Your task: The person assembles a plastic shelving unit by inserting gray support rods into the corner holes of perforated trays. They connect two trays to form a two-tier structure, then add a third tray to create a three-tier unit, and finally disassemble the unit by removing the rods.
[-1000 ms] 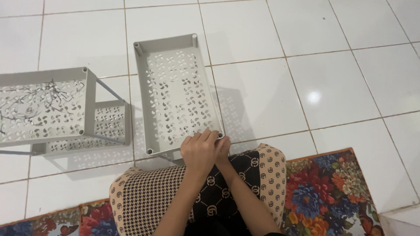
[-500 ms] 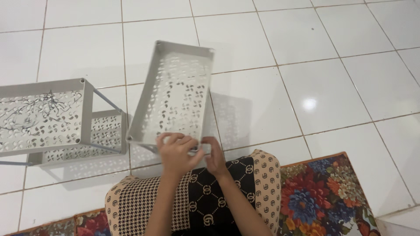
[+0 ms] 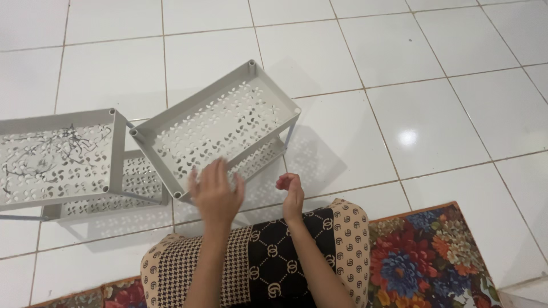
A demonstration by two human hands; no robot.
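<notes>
- Since the earlier frames, the grey tray point(image 3: 220, 122) has swung round: it pointed straight away from the person, and now it lies at a slant, its far corner up and to the right.
- Both hands have come off its near edge, where they were bunched together half a second ago.
- Left hand point(image 3: 217, 197) is spread, fingers point(image 3: 212, 174) apart and pointing up, holding nothing. Their tips overlap the tray's near rim; whether they touch it cannot be told.
- Right hand point(image 3: 292, 191) is curled into a loose fist, just right of the left hand and apart from it. Nothing shows in its grip. It sits below and right of the tray's near side, clear of it.
- Tray is pierced with small leaf-shaped holes and stands on thin legs over a second shelf of the same kind.
- Rack point(image 3: 57, 157), also grey and pierced, stands well left of the left fingers, its corner just beside the tray's left corner. Dark scribbles mark its top shelf.
- Under both forearms lies a patterned cloth point(image 3: 268, 262) over the lap.
- Right of that, a floral rug point(image 3: 434, 259) lies on white floor tiles point(image 3: 456, 85).
</notes>
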